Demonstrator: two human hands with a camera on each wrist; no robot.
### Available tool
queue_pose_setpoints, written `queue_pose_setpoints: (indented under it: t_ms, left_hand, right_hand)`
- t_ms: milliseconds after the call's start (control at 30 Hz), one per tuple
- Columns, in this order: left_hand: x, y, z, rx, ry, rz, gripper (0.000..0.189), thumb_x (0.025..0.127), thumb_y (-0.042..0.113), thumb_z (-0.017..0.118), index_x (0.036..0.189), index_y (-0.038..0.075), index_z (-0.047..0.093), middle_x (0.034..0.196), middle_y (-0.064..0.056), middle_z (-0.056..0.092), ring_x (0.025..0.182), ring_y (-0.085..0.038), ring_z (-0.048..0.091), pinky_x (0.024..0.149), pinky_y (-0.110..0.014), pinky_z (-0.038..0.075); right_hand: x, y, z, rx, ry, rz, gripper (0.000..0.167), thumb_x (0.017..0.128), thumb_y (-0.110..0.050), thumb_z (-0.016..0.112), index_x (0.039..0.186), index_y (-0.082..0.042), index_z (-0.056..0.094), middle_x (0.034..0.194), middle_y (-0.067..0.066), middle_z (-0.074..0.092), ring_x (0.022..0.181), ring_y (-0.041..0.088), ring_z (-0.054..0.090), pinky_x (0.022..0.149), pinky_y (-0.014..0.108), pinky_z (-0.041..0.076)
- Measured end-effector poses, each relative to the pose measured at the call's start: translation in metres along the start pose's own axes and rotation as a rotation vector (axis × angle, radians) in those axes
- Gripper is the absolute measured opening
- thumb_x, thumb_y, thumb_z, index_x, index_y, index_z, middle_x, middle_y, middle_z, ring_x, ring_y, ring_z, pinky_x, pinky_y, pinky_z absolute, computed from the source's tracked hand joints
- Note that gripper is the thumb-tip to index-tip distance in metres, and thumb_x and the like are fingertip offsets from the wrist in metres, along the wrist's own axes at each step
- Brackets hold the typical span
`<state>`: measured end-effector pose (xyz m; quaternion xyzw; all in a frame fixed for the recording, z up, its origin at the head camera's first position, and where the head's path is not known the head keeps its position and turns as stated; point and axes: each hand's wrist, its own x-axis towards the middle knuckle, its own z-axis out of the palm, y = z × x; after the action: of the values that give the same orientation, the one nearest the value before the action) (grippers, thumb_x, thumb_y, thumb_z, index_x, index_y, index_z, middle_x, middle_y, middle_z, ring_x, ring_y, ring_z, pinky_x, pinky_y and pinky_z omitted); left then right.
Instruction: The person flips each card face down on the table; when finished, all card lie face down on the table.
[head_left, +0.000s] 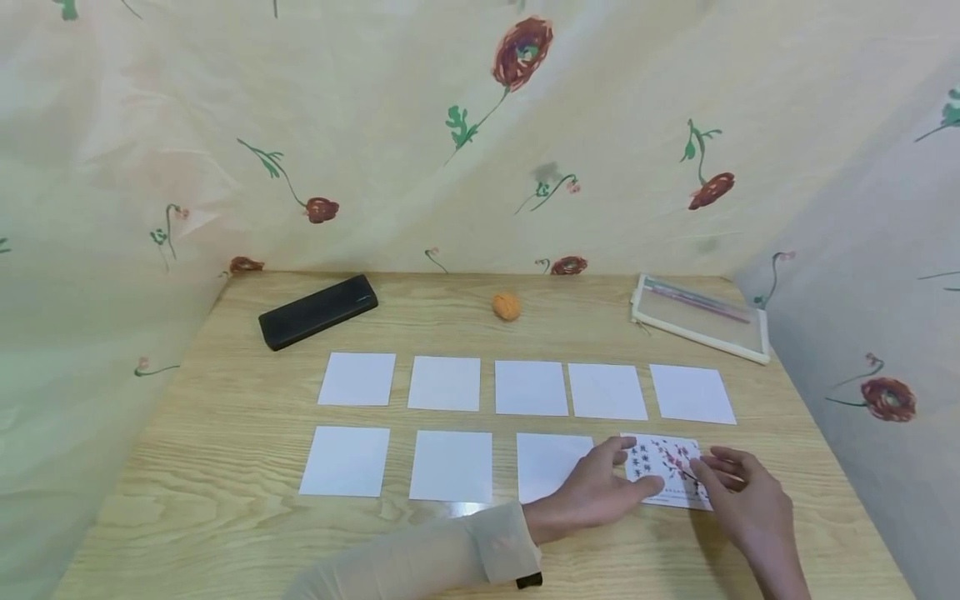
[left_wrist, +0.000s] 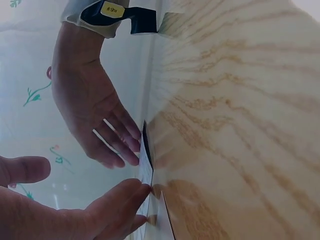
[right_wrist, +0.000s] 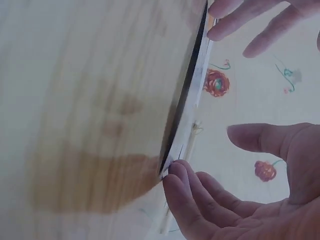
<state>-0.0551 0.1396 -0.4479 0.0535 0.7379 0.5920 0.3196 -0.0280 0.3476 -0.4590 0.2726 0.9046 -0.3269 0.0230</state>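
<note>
A printed card with red blossoms and dark Chinese characters lies between both hands at the right end of the front row. At its left edge is my left hand; in the left wrist view its fingertips touch the card's edge while the thumb stands away. My right hand is at the opposite edge. In the right wrist view its fingertips touch the card, with the thumb apart. A dark strip shows along the card's underside there. Left of it, a blank white card is partly hidden by my left hand.
More blank white cards form two rows on the wooden table. Behind them are a black case, a small orange-brown round object and a clear white-edged pouch with pens. Floral cloth hangs around the table.
</note>
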Motion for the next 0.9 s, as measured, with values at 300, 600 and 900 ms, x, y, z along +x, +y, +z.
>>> queue_pose_setpoints:
  t_ms: [300,600,900]
  left_hand:
    - [-0.001,-0.002,0.002,0.000,0.007,0.009,0.062,0.094,0.039,0.074,0.150,0.026,0.052,0.153,-0.003,0.057,0.115,-0.016,0.072,0.100,-0.032,0.057]
    - [-0.003,-0.001,0.001,0.034,-0.018,0.023,0.062,0.095,0.039,0.073,0.151,0.024,0.051,0.155,-0.004,0.056,0.114,-0.015,0.072,0.099,-0.030,0.057]
    - [-0.003,-0.001,-0.001,0.064,-0.052,0.045,0.063,0.096,0.045,0.069,0.153,0.025,0.049,0.154,-0.002,0.056,0.115,-0.012,0.070,0.094,-0.026,0.056]
  right_hand:
    - [0.004,0.001,0.000,0.114,-0.028,0.084,0.068,0.101,-0.045,0.064,0.149,0.001,0.049,0.144,0.032,0.059,0.093,0.014,0.070,0.063,0.011,0.048]
    - [0.008,0.003,-0.004,0.131,-0.056,0.113,0.073,0.102,-0.046,0.062,0.154,0.001,0.041,0.150,0.032,0.052,0.122,0.038,0.063,0.063,0.008,0.044]
    - [0.011,0.002,-0.024,0.228,-0.062,0.001,0.058,0.105,-0.034,0.063,0.149,0.002,0.049,0.097,-0.014,0.078,0.074,-0.012,0.062,0.067,0.017,0.057]
